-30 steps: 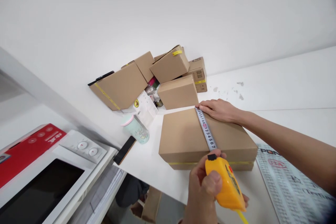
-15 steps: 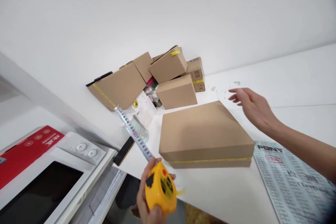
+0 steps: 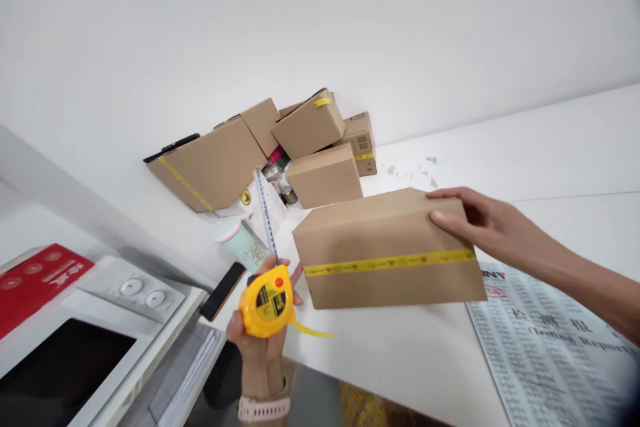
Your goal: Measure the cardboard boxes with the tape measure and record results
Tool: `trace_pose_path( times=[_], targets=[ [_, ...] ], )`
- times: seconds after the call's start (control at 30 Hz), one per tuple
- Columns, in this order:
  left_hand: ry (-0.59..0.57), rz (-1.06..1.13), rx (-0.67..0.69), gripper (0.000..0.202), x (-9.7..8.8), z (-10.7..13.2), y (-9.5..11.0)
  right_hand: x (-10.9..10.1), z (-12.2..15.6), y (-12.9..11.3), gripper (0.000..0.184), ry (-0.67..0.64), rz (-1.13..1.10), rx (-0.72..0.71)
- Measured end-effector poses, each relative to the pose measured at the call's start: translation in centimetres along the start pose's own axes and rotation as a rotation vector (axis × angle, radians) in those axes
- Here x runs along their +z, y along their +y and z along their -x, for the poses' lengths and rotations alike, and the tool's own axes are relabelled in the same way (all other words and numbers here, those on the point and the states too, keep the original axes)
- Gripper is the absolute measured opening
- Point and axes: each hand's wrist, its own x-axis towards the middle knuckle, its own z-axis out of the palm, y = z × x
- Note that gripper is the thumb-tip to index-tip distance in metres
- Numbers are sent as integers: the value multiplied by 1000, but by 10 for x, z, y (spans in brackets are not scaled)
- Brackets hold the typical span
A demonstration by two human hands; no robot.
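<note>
White wall (image 3: 320, 27) rises behind a white bench (image 3: 390, 363); the left hand (image 3: 256, 348) clasps a yellow plastic tape measure (image 3: 267, 301), beside a tilted, yellow-taped brown cardboard box (image 3: 385, 290) whose right end the right hand (image 3: 493, 221) clutches.

On my remote feed I count one tape measure (image 3: 267, 303), at least five cardboard boxes (image 3: 390, 287) and one cup (image 3: 244, 248). Also logged: one microwave (image 3: 67, 373), two knobs (image 3: 131, 286), one wristband (image 3: 264, 408).

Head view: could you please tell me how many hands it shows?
2: the left hand holds the tape measure, and the right hand grips the right end of the nearest box. No others show.
</note>
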Motion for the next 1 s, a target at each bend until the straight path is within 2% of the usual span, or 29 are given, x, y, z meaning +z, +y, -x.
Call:
trace_pose_path(
  times=[0.1, 0.2, 0.33, 0.43, 0.53, 0.67, 0.8, 1.0],
  targets=[
    [-35, -31, 21, 68, 19, -9, 13, -2, -35, -19, 46, 87, 53, -10],
    [-167, -89, -85, 75, 32, 12, 9, 5, -61, -28, 41, 126, 22, -150],
    [-362, -71, -345, 90, 45, 62, -27, 13, -78, -29, 35, 13, -31, -213],
    [-368, 2, -370, 84, 58, 84, -56, 16, -84, -30, 31, 67, 58, -391],
    [-386, 45, -418, 83, 72, 85, -69, 20, -84, -34, 37, 119, 185, -489],
    [-388, 56, -416, 81, 84, 75, -72, 24, -83, -36, 49, 111, 349, -544],
    [-392, 24, -425, 84, 85, 76, -75, 25, -84, -34, 57, 91, 423, -573],
    [-407, -107, -426, 86, 81, 87, -84, 26, -86, -28, 57, 91, 424, -610]
  ],
)
